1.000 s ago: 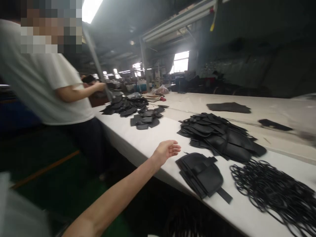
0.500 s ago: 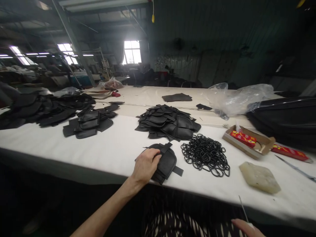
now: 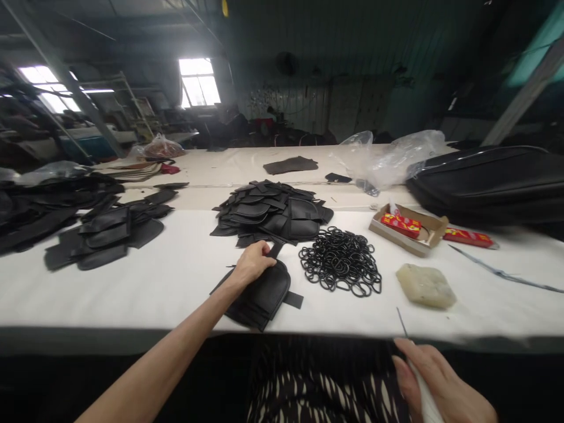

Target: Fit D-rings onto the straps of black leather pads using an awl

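Observation:
My left hand is closed at the upper end of a black leather piece, its fingertips pinching the short strap that sticks out at the top. This piece lies near the table's front edge, and another strap end juts out on its right. My right hand, low at the right and just off the table edge, is wrapped round the pale handle of an awl whose thin metal shaft points up. Between the hands lies a heap of black metal rings.
Behind my left hand rises a pile of black leather pieces; more pieces lie left. On the right are a cardboard box with red packets, a yellowish block, a thin blade-like tool, clear plastic and a large black bag.
The view has turned to the right. My left hand has slid up the leather piece to its top strap. My right hand has come further into view with the awl.

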A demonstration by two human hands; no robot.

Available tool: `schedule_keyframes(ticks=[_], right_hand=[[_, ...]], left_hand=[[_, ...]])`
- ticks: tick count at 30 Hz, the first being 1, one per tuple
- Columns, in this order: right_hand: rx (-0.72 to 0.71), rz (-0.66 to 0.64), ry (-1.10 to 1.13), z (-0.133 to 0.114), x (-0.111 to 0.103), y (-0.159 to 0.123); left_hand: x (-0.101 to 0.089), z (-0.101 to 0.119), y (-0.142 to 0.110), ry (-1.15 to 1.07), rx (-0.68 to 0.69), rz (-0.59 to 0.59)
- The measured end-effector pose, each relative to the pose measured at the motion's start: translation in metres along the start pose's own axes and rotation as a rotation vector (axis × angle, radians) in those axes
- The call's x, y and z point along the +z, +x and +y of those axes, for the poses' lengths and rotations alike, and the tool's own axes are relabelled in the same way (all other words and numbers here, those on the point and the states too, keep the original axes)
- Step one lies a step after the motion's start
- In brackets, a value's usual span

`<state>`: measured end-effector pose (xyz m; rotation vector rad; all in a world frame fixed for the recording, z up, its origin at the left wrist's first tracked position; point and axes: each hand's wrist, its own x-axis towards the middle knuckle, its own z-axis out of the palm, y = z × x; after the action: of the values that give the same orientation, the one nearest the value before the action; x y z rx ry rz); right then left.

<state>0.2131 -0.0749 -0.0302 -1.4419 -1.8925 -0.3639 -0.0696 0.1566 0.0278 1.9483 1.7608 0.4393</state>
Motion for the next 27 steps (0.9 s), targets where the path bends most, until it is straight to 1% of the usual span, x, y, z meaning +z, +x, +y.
schedule_keyframes(ticks=[1,3,5,7,11,13,15,17,19,22,24,27], right_hand=[[0.024,0.002,0.048,-0.007,-0.002,0.008],[0.116,0.064,0.140,-0.019,-0.003,0.024],[0.190,0.065,0.262,-0.026,0.000,0.036],[0.185,0.090,0.323,-0.028,0.006,0.045],[0.186,0.110,0.349,-0.028,0.022,0.056],[0.205,0.052,0.305,-0.031,0.031,0.063],[0.216,-0.043,0.211,-0.035,0.043,0.071],[0.214,-0.101,0.131,-0.039,0.055,0.080],[0.217,-0.118,0.075,-0.041,0.067,0.088],[0.235,-0.135,0.010,-0.043,0.082,0.095],[0.242,-0.149,-0.007,-0.044,0.087,0.098],[0.251,-0.169,0.003,-0.045,0.089,0.101]], left_hand=[[0.000,-0.001,-0.002,-0.052,0.015,0.027],[-0.002,-0.004,-0.005,-0.163,0.045,0.082],[-0.005,-0.007,-0.009,-0.266,0.067,0.135],[-0.010,-0.010,-0.013,-0.344,0.081,0.193],[-0.015,-0.018,-0.019,-0.419,0.098,0.329],[-0.012,-0.022,-0.019,-0.419,0.106,0.381],[-0.004,-0.025,-0.018,-0.399,0.115,0.417],[0.003,-0.026,-0.017,-0.374,0.125,0.450],[0.008,-0.027,-0.017,-0.357,0.149,0.480],[0.010,-0.026,-0.019,-0.353,0.203,0.501],[0.009,-0.025,-0.020,-0.362,0.224,0.505],[0.007,-0.027,-0.021,-0.401,0.213,0.515]])
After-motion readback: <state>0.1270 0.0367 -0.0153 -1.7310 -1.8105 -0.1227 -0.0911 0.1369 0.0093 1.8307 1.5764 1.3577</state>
